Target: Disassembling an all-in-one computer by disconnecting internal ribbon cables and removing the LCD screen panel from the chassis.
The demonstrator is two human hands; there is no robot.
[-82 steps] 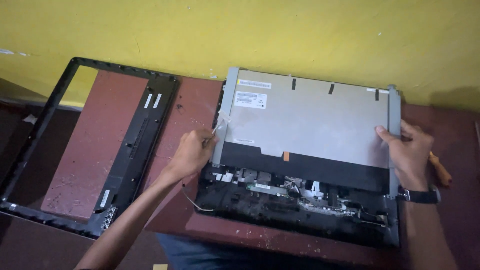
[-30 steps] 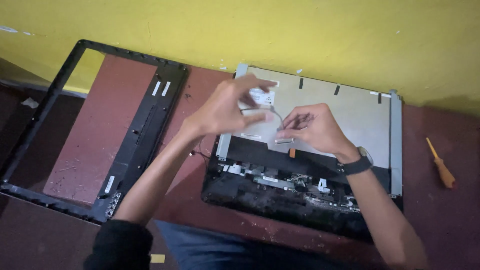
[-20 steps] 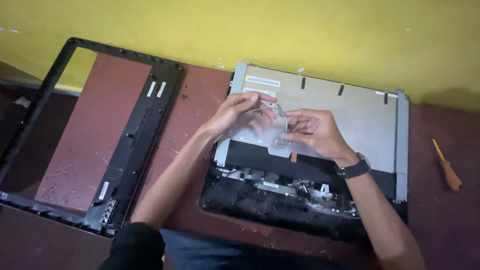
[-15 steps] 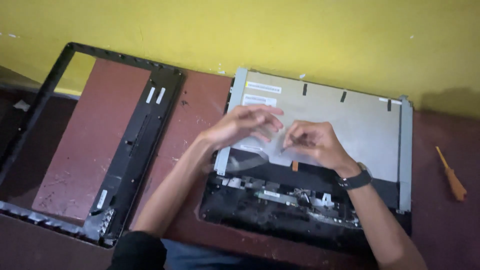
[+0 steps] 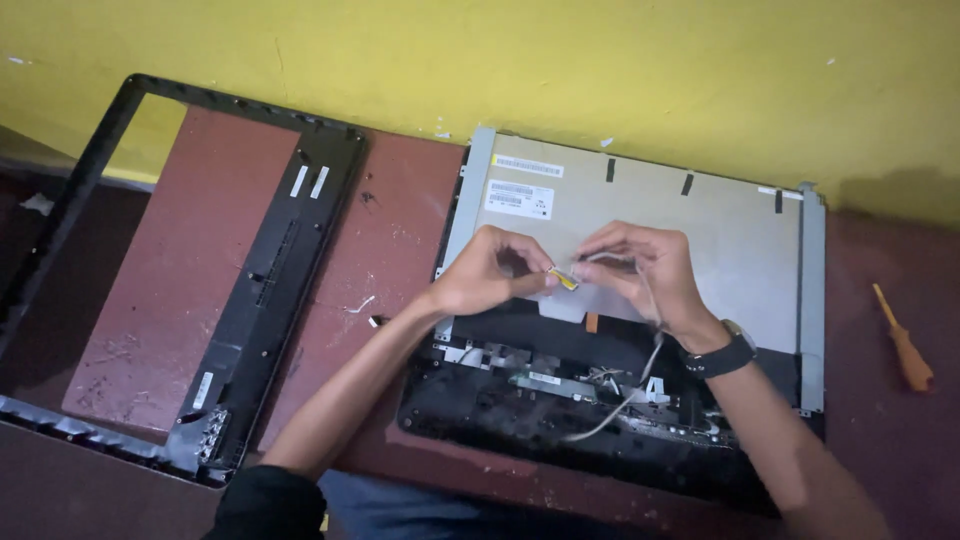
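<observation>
A grey metal display panel [image 5: 720, 235] lies back-side up on the black open laptop chassis [image 5: 520, 420], against a yellow wall. My left hand [image 5: 490, 272] and my right hand [image 5: 645, 268] meet over the panel's lower middle. Together they pinch a small yellow-tipped flat connector [image 5: 565, 280] at the end of a pale cable [image 5: 625, 395]. That cable runs down past my right wrist, which wears a dark watch [image 5: 720, 355], into the chassis.
A black display bezel frame [image 5: 270, 290] lies on the reddish-brown table [image 5: 390, 230] at the left. An orange-handled screwdriver [image 5: 905, 345] rests at the right edge. White stickers [image 5: 518, 198] sit on the panel's upper left.
My hands left the panel's side edges and came together at its middle. They lifted the cable end up, then lowered it to the panel surface, still pinched between both hands.
</observation>
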